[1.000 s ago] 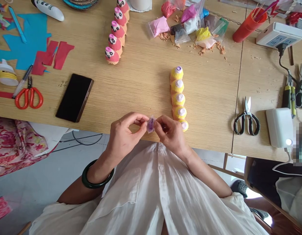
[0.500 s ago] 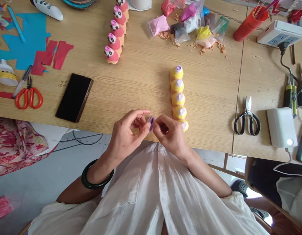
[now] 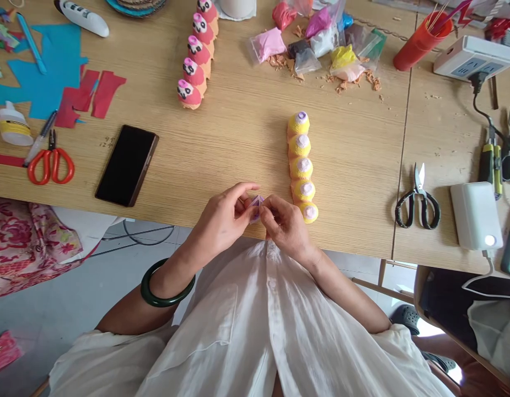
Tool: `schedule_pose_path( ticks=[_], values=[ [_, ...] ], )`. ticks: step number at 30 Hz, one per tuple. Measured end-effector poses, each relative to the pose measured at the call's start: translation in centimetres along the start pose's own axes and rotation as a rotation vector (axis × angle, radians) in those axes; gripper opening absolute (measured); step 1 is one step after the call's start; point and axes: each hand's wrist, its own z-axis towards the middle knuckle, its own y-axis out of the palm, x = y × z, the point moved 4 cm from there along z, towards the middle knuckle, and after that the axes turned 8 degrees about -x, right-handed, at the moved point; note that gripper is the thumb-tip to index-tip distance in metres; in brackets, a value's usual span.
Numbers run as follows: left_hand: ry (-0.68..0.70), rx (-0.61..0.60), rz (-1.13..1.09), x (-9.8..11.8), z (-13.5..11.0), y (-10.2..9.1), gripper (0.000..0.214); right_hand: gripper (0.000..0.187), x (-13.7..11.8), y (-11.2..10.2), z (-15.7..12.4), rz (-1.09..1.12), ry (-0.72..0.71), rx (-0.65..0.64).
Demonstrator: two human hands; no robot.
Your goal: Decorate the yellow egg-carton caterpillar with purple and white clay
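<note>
My left hand and my right hand meet at the near edge of the wooden table. Both pinch a small clear bag of purple clay between their fingertips; most of the bag is hidden by the fingers. Just right of my right hand lies a row of yellow egg-carton cups with pale purple tops, its nearest cup almost touching my knuckles. A dark green bangle sits on my left wrist.
A black phone lies left of my hands, red scissors farther left. A row of pink carton cups stands at the back, bags of coloured clay beside it. Black scissors, a white box and a power strip lie right.
My hands have drawn closer together around the purple clay bag, so less of it shows. My left forearm has shifted slightly right.
</note>
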Motion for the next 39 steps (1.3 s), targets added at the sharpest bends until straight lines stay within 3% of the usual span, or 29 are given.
schedule_pose_path(
  ticks=[4,8,10,14,16,18,21,24,27,33,36,39],
  values=[
    [0.041,0.056,0.207,0.9,0.1,0.0,0.035,0.022,-0.1,0.0,-0.1,0.018,-0.016,0.017],
    [0.041,-0.146,-0.204,0.3,-0.2,0.0,0.040,0.024,-0.3,-0.7,-0.4,0.070,-0.002,0.043],
    [0.020,-0.168,-0.347,-0.2,-0.4,-0.7,0.045,0.028,-0.3,-1.3,-0.4,0.109,0.019,0.050],
    [0.182,-0.099,-0.239,-0.2,0.0,-2.4,0.056,0.029,-1.2,-1.9,-0.4,0.185,-0.018,-0.071],
    [0.202,-0.200,-0.246,-0.3,0.4,-2.0,0.063,0.027,-1.8,-2.0,-0.4,0.147,-0.071,-0.155],
    [0.128,-0.282,-0.349,-0.6,0.9,-1.3,0.058,0.028,-2.2,-2.0,-0.4,0.093,-0.101,-0.195],
    [0.021,-0.182,-0.463,-1.0,1.2,-0.4,0.042,0.040,-1.8,-2.4,-0.5,0.100,-0.079,-0.129],
    [0.015,-0.002,-0.545,-1.0,1.1,0.0,0.040,0.051,-1.0,-2.6,-0.6,0.170,-0.029,-0.061],
    [0.024,0.091,-0.611,-1.1,1.0,0.3,0.037,0.053,-0.7,-2.7,-0.9,0.127,-0.062,-0.015],
    [0.116,0.027,-0.440,0.1,0.6,0.6,0.024,0.054,-1.7,-3.0,-1.1,0.037,-0.170,0.013],
    [0.136,0.098,-0.425,0.4,0.3,0.5,0.025,0.053,-1.5,-2.9,-1.0,0.094,-0.099,0.012],
    [0.100,0.049,-0.475,0.3,0.3,1.0,0.026,0.055,-0.8,-3.0,-1.1,0.168,-0.018,0.027]
  ],
)
